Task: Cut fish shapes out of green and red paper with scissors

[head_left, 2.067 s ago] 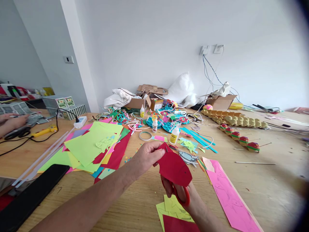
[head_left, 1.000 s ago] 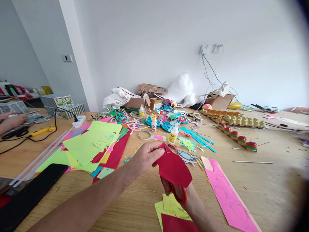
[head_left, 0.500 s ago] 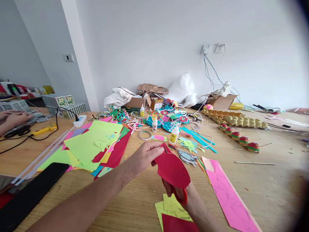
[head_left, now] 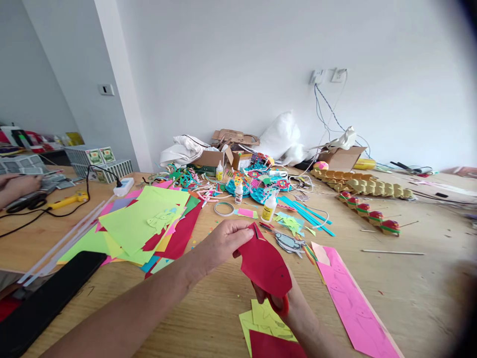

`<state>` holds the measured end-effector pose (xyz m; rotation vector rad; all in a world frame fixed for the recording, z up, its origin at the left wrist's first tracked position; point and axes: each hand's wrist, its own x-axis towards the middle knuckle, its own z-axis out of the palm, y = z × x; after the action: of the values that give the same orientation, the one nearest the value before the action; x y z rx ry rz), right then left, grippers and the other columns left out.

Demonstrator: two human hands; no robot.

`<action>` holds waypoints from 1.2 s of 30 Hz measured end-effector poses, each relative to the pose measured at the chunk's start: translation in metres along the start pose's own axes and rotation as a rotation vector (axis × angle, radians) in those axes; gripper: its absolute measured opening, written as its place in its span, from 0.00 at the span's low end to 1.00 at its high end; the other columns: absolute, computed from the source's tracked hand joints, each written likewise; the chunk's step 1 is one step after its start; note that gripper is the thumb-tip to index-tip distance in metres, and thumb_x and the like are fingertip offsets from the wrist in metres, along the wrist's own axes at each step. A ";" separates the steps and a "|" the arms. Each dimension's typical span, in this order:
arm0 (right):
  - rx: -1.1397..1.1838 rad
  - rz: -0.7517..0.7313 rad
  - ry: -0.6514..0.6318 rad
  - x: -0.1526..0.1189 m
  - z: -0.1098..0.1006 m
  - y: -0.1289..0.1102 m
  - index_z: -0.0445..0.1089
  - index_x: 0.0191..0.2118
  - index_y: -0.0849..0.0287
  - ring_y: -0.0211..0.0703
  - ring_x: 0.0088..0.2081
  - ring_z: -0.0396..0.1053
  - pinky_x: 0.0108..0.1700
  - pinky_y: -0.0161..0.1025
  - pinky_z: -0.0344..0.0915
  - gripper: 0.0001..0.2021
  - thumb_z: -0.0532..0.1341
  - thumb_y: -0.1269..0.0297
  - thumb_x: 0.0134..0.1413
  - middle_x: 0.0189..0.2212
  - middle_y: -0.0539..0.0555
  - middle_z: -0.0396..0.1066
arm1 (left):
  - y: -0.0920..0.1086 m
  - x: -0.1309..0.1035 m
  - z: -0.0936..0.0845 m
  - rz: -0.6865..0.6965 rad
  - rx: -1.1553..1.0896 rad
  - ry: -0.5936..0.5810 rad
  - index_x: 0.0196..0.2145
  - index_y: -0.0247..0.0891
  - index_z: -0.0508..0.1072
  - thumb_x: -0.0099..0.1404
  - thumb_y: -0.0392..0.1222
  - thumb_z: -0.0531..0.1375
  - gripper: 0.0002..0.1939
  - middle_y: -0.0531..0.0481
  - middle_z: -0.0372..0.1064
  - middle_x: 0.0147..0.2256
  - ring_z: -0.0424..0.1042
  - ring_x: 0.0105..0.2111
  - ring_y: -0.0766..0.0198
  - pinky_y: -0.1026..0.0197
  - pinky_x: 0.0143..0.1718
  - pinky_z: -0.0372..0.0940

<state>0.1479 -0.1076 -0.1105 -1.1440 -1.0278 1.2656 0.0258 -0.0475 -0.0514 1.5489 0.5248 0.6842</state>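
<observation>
My left hand [head_left: 233,238] pinches the upper left end of a red paper fish [head_left: 267,266], which has a dark eye dot at its lower right. Beneath the paper, my right hand [head_left: 292,306] is closed around the red handles of a pair of scissors [head_left: 280,304]. The paper hides part of the scissors and most of the right fingers; a dark blade tip [head_left: 256,230] shows near the left thumb. Below lie yellow paper sheets [head_left: 268,318] with pencil drawings and a red sheet [head_left: 274,345]. A grey-blue paper fish [head_left: 289,243] rests just beyond my hands.
Coloured sheets [head_left: 137,223] are piled at left, near a black phone-like slab [head_left: 55,298]. Glue bottles [head_left: 268,208] and a tape roll [head_left: 224,209] stand ahead. A pink strip [head_left: 354,298] lies at right. Another person's hand [head_left: 18,186] is at far left.
The red paper fish has shifted slightly left and turned a little in my hands. My left hand still pinches the same end. The other person's hand at far left has moved slightly left.
</observation>
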 end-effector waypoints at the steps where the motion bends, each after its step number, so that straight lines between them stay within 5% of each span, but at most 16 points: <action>1: 0.004 0.000 0.003 0.000 0.000 0.001 0.61 0.13 0.59 0.30 0.09 0.49 0.11 0.30 0.49 0.21 0.56 0.45 0.36 0.05 0.45 0.52 | 0.001 0.000 0.000 -0.006 -0.002 0.001 0.26 0.34 0.67 0.61 0.46 0.52 0.13 0.55 0.58 0.21 0.56 0.21 0.72 0.68 0.24 0.52; 10: -0.013 -0.044 0.001 0.001 -0.014 0.010 0.65 0.15 0.59 0.34 0.12 0.57 0.14 0.31 0.54 0.17 0.62 0.50 0.38 0.08 0.47 0.59 | 0.005 0.000 0.001 -0.035 -0.008 -0.042 0.23 0.35 0.64 0.59 0.46 0.53 0.13 0.57 0.55 0.19 0.53 0.20 0.72 0.67 0.23 0.50; 22: 0.005 -0.157 -0.058 -0.012 -0.003 -0.006 0.68 0.21 0.59 0.35 0.15 0.57 0.16 0.31 0.55 0.22 0.63 0.42 0.36 0.13 0.48 0.62 | 0.020 -0.003 -0.012 -0.084 0.116 -0.145 0.22 0.35 0.63 0.60 0.43 0.52 0.12 0.57 0.54 0.19 0.51 0.19 0.73 0.67 0.20 0.46; 28: -0.041 -0.127 -0.213 -0.010 -0.008 -0.003 0.59 0.15 0.58 0.34 0.15 0.54 0.19 0.32 0.51 0.25 0.52 0.45 0.54 0.11 0.47 0.57 | 0.031 -0.004 -0.031 -0.029 0.269 -0.080 0.21 0.36 0.59 0.59 0.44 0.55 0.13 0.58 0.52 0.20 0.52 0.20 0.73 0.67 0.22 0.47; 31: 0.008 -0.203 -0.126 -0.004 -0.015 -0.007 0.61 0.18 0.58 0.35 0.17 0.54 0.21 0.34 0.52 0.23 0.49 0.48 0.58 0.12 0.47 0.57 | 0.035 -0.005 -0.035 0.039 0.325 -0.025 0.23 0.36 0.60 0.58 0.43 0.56 0.11 0.58 0.53 0.22 0.53 0.22 0.73 0.67 0.24 0.49; 36: 0.016 -0.267 0.102 0.004 -0.025 -0.021 0.65 0.29 0.58 0.34 0.19 0.57 0.20 0.31 0.50 0.12 0.65 0.57 0.44 0.18 0.46 0.62 | 0.037 -0.005 -0.032 0.060 0.442 0.015 0.24 0.37 0.62 0.57 0.40 0.57 0.08 0.58 0.57 0.22 0.56 0.23 0.71 0.67 0.25 0.51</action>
<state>0.1764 -0.1048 -0.0942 -1.0103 -1.0533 0.9931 -0.0025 -0.0311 -0.0143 1.9793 0.6747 0.6538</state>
